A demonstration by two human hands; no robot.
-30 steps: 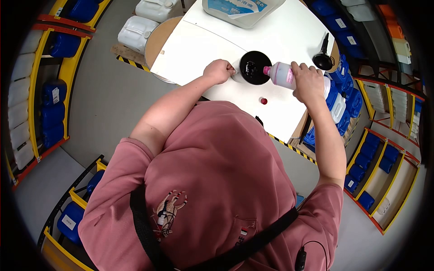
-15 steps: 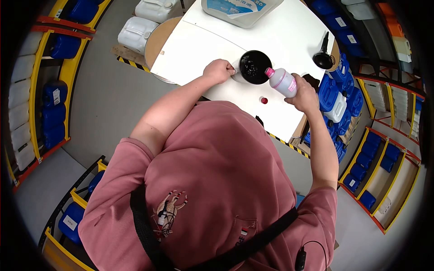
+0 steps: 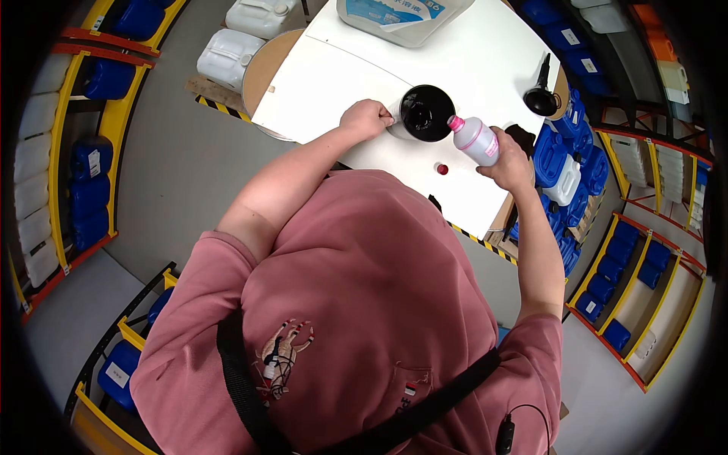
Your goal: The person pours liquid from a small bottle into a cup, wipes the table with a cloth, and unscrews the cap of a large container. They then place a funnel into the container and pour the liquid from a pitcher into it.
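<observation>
The dark-mouthed jug (image 3: 441,100) stands on the white table (image 3: 326,80), the left hand (image 3: 366,120) curled closed at its side, seemingly on a handle. The right hand (image 3: 509,159), wrapped round a pink-necked bottle (image 3: 477,142), has drawn it back to about the rim, still tilted; pouring looks paused. A red cap (image 3: 442,169) lies nearby.

Far side of table: large translucent container (image 3: 432,32) carries a blue-and-white label (image 3: 388,12); characters 溶液 legible, remainder cut off or unclear. Bottle (image 3: 474,139), right: pink print, too small to read. White labels on blue drums, left rack (image 3: 93,159), near left (image 3: 117,374) and right rack (image 3: 591,306): illegible. Shirt (image 3: 341,250), near: dark lettering by pocket, partly hidden, unreadable.
</observation>
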